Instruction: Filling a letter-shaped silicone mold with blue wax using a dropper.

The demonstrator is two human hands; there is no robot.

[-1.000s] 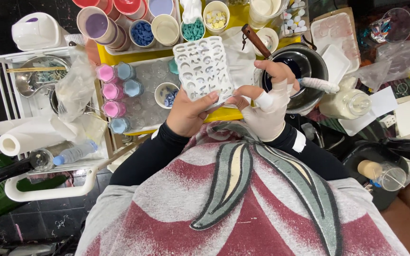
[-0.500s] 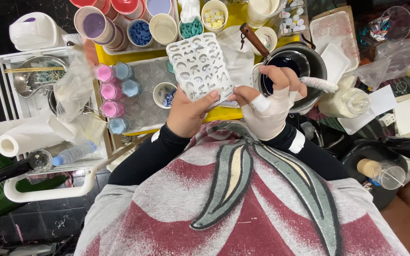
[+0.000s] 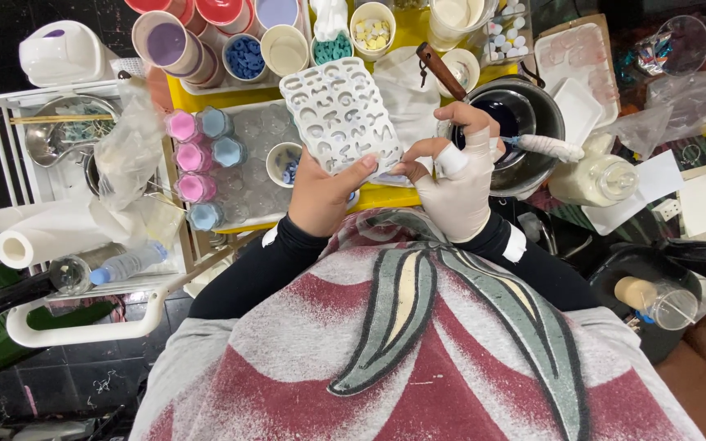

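Note:
My left hand (image 3: 324, 194) holds a white silicone mould (image 3: 339, 116) with letter-shaped cavities, tilted up above the yellow table (image 3: 382, 196). My right hand (image 3: 455, 175), in a torn white glove, pinches the mould's lower right edge with thumb and forefinger. The other fingers of that hand reach toward a dark metal pot (image 3: 516, 114) with a wooden handle (image 3: 443, 72). A white spatula-like tool (image 3: 545, 147) rests across the pot's rim beside my right hand.
Cups of coloured pieces (image 3: 245, 57) line the table's far edge. Small pink and blue moulds (image 3: 194, 155) stand on a clear tray. A white wire rack (image 3: 10, 163) with paper towel (image 3: 38, 237) and a plastic bottle (image 3: 124, 263) is at left. A milky bottle (image 3: 594, 180) sits right.
The mould has been lifted slightly and tilted; my right hand shifted from the pot's edge closer to the mould's corner.

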